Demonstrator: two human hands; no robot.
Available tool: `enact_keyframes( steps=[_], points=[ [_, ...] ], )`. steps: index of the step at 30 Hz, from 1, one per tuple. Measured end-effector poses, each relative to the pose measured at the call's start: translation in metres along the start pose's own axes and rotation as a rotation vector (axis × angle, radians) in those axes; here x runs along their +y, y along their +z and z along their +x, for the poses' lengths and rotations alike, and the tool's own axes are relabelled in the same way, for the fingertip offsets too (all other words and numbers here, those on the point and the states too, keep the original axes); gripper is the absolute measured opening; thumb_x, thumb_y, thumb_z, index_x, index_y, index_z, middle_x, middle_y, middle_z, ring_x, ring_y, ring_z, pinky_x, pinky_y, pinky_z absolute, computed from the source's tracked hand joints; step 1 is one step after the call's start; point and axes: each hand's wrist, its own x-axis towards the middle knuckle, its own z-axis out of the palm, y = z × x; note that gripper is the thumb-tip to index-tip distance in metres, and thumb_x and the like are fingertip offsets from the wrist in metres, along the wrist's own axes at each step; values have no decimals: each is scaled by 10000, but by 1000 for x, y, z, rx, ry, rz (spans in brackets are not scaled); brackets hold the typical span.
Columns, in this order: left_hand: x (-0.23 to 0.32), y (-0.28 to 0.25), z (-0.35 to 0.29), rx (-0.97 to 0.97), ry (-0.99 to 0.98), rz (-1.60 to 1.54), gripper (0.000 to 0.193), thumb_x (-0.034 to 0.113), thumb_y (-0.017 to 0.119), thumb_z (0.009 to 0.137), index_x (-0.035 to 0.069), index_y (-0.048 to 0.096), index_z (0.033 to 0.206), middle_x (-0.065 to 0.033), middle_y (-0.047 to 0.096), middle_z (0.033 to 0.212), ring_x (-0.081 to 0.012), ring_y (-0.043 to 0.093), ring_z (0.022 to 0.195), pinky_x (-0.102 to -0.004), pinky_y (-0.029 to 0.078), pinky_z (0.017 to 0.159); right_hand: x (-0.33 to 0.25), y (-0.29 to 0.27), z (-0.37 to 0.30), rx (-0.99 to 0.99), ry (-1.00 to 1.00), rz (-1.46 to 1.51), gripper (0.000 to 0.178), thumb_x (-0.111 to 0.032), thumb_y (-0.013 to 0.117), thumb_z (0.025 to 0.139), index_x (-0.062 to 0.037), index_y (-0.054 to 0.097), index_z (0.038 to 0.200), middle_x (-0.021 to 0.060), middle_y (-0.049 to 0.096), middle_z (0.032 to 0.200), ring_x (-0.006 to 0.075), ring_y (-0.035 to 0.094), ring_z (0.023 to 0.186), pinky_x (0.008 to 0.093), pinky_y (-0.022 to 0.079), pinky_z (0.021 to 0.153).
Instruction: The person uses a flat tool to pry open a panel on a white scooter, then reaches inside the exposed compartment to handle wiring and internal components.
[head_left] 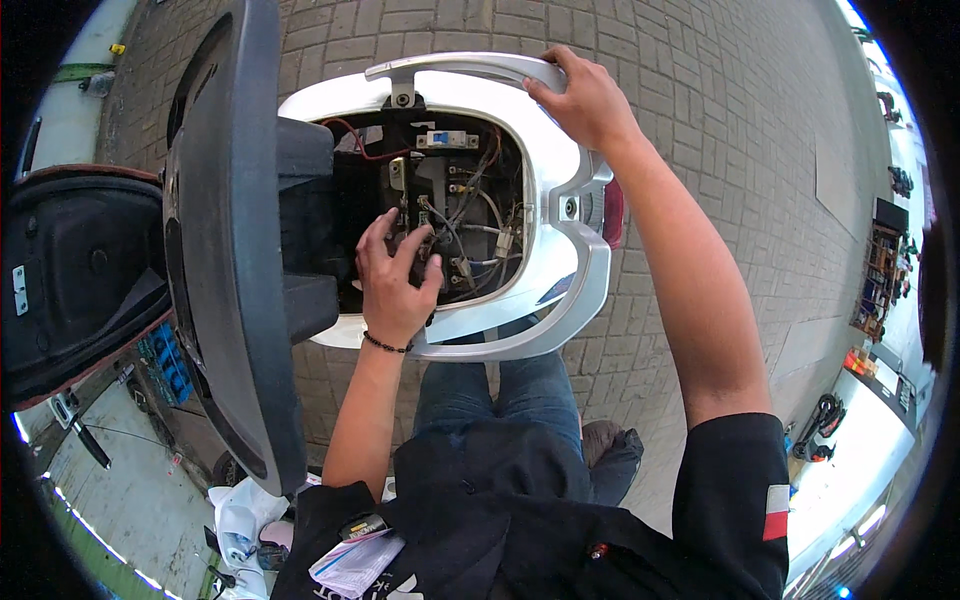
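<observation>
A white scooter tail [545, 150] surrounds an uncovered compartment full of wires [480, 205] and pale plug connectors [505, 243]. My left hand [395, 285] reaches over the compartment's near left part, its fingers spread beside a metal bracket [397, 172]; I see nothing held in them. Whether its fingertips touch the parts below, I cannot tell. A small circuit breaker [447, 140] with a blue switch sits at the compartment's far side, with a red wire [360, 140] to its left. My right hand [590, 100] is closed around the silver grab rail [450, 65] at the tail's far right.
The black seat base [250, 240] stands raised to the left of the compartment. Farther left is an open black-lined lid [80, 260]. A red tail light [613, 213] projects at the right. Brick paving [720, 90] surrounds the scooter; a white table [850, 440] stands at the right.
</observation>
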Motion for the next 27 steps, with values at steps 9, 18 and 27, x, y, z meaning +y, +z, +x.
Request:
enact_keyframes(
  steps=[9,18,27],
  points=[
    [4,9,9,4,5,43,267,158,792,789,98,719,1039,-136,499,1366,-341,426,1309,-458,360,1081,-6,-1,-2,8,10,-35,522,-433,646,883,-25,619,1209,213,692,1110,382,656,1050,454,519,926],
    [1,12,5,13,-23,11,297,208,799,797,60,677,1024,-162,504,1333,-359,460,1254,-450,398,1040,-2,2,-3,39,14,-58,516,-432,654,881,-28,628,1201,214,693,1106,385,658,1047,454,517,935],
    [17,15,21,15,23,31,187,178,766,825,38,694,926,-168,520,1353,-373,418,1318,-463,372,1088,-6,0,-3,39,13,-104,518,-443,648,887,-34,628,1204,219,689,1106,385,649,1061,461,506,949]
  ],
)
